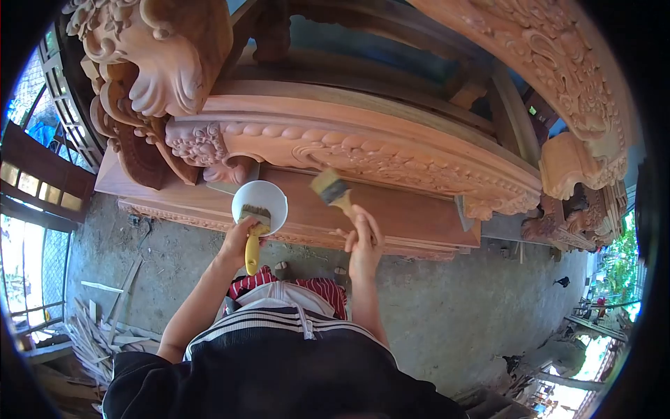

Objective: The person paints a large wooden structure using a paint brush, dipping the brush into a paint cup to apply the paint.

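Observation:
My left hand (239,236) is closed around the near side of a white plastic tub (271,198) and the yellow-handled paintbrush (252,251). That brush's dark bristles point into the tub, and its handle hangs down over the rim. To the right, my right hand (364,244) pinches the handle of a second, wide paintbrush (333,187), whose pale bristles point up and left. Both hands are in front of a carved reddish wooden piece (349,145). A smooth wooden board (398,220) runs below it, behind the hands. What the tub contains is hard to make out.
A large carved wooden leg (171,59) stands at upper left, and a curved carved piece (558,63) arches at upper right. Scrap wood strips (105,342) lie at lower left on the concrete floor (447,314). More carved parts (579,220) are stacked at right.

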`<action>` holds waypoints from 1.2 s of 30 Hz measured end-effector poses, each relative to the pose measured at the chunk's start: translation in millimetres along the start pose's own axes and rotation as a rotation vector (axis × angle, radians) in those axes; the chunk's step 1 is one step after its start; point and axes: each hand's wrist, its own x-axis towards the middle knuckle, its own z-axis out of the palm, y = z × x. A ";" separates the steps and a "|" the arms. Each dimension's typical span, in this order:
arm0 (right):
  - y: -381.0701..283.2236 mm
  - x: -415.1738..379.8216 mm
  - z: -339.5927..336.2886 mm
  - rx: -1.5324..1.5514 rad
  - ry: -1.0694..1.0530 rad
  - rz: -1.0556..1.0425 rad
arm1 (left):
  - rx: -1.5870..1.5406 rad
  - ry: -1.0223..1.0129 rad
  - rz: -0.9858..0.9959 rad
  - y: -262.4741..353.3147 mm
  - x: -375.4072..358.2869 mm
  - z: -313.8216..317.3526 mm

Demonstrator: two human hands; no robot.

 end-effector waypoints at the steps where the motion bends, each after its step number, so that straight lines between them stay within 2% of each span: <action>1: -9.9 -0.2 -2.5 -0.031 0.096 -0.031 | -0.003 0.000 -0.005 -0.1 1.6 -1.0; 5: -53.7 32.3 -54.2 0.105 0.540 -0.270 | -0.016 0.005 0.036 1.8 -0.8 -3.6; 8: -65.1 40.5 -48.0 0.146 0.647 -0.333 | -0.048 0.001 0.038 -1.2 2.3 -9.8; 11: -39.5 24.1 -0.6 0.078 0.342 -0.287 | -0.036 -0.021 0.030 -1.2 1.7 -9.8; 13: -24.2 11.1 13.3 -0.101 0.127 -0.250 | -0.043 -0.023 0.016 0.5 0.1 -3.0; 14: -25.9 11.8 12.7 -0.104 0.132 -0.250 | -0.055 -0.014 0.013 2.0 -1.2 -0.8; 16: -31.0 13.6 13.7 -0.242 -0.061 -0.183 | -0.020 -0.020 0.026 5.1 -4.1 2.5; 17: -35.8 12.9 12.3 -0.342 -0.110 -0.222 | 0.014 -0.032 0.043 5.0 -3.4 5.3; 18: -38.8 13.4 8.1 -0.347 -0.098 -0.228 | 0.018 -0.044 0.037 4.1 -1.6 5.6; 20: -46.5 17.3 -1.6 -0.619 0.018 -0.409 | 0.081 -0.099 0.012 3.6 1.4 4.1; 23: -52.8 39.3 -48.3 -0.614 0.317 -0.590 | -0.029 -0.054 -0.002 4.2 -0.9 7.4; 24: -56.2 45.4 -65.3 -0.615 0.314 -0.589 | -0.043 -0.026 -0.004 3.7 -3.0 7.2; 26: -67.5 48.7 -81.8 -0.545 0.642 -0.640 | -0.043 -0.002 -0.002 2.1 -4.1 2.6; 27: -66.3 48.7 -86.3 -0.547 0.651 -0.641 | -0.041 0.017 0.001 1.1 -3.3 1.1; 29: -76.2 42.2 -69.2 -0.453 0.761 -0.437 | -0.030 -0.021 -0.021 -0.2 -0.3 -5.2; 31: -52.1 47.3 -61.7 -0.471 0.633 -0.700 | -0.002 -0.034 -0.047 -1.4 1.4 -4.7; 33: -39.1 29.2 -34.9 -0.510 0.321 -0.497 | 0.020 -0.031 -0.065 -4.9 5.1 -0.4; 34: -35.1 24.6 -30.5 -0.512 0.341 -0.495 | 0.034 -0.017 -0.070 -5.7 6.6 1.5; 36: -32.8 22.5 -25.1 -0.661 0.074 -0.559 | 0.049 -0.028 -0.093 -9.1 11.7 9.7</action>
